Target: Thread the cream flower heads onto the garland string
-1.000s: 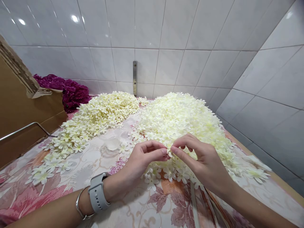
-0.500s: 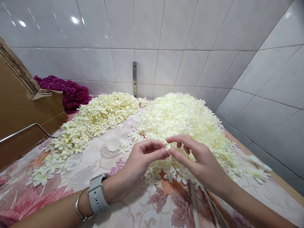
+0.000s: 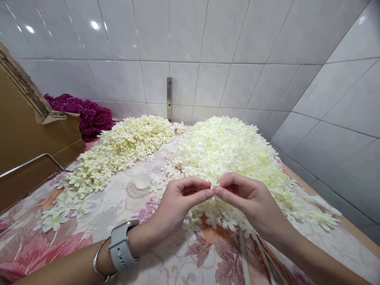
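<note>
Two hands meet at fingertips: left hand [image 3: 179, 202] and right hand [image 3: 253, 200] pinching small creamy-white flower [image 3: 214, 185] between them, mostly hidden by fingers, at near side of pale flower heap [image 3: 225, 146]. Yellower heap [image 3: 133, 138] leftward. Cardboard box [image 3: 32, 138] far left, inside hidden.

Left hand [image 3: 177, 202] and right hand [image 3: 255, 200] pinch a pale flower piece [image 3: 214, 185] near the larger flower pile [image 3: 224, 146].

"What's the room like?"
"Glossy-tiled back wall [image 3: 184, 35] and right wall [image 3: 341, 95], a metal strip [image 3: 169, 99] upright on the former, floral tablecloth [image 3: 166, 265] over the counter [image 3: 360, 237]."
"Light?"
"Bright reflections [image 3: 95, 25], upper left; perhaps lamps, I can't tell."
</note>
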Tool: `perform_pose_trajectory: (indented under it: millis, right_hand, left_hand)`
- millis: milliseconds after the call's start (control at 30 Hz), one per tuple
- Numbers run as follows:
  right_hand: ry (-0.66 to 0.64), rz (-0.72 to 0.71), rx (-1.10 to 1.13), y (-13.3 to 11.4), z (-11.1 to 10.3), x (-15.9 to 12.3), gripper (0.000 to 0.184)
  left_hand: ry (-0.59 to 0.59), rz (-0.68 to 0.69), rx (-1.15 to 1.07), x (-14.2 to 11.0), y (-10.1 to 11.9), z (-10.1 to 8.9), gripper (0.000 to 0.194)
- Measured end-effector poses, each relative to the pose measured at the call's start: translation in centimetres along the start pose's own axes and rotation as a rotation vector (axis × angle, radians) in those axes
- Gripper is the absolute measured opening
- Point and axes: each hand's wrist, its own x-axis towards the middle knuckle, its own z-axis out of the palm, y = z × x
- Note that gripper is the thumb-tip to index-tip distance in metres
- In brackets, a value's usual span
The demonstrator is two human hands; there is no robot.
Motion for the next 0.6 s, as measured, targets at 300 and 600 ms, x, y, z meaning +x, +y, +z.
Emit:
perform_pose_trajectory:
  millis: [300,600]
  right_hand:
    - [-0.025,-0.057,-0.116,-0.98,-0.35,-0.07,0.019]
    - [0.0,-0.045,-0.13,-0.72,-0.29,0.03,0.018]
  left_hand:
    - [0.045,0.023,0.041,-0.06,0.23,-0.09,0.012]
    - [0.05,0.008,0.057,-0.1,0.39,0.09,0.01]
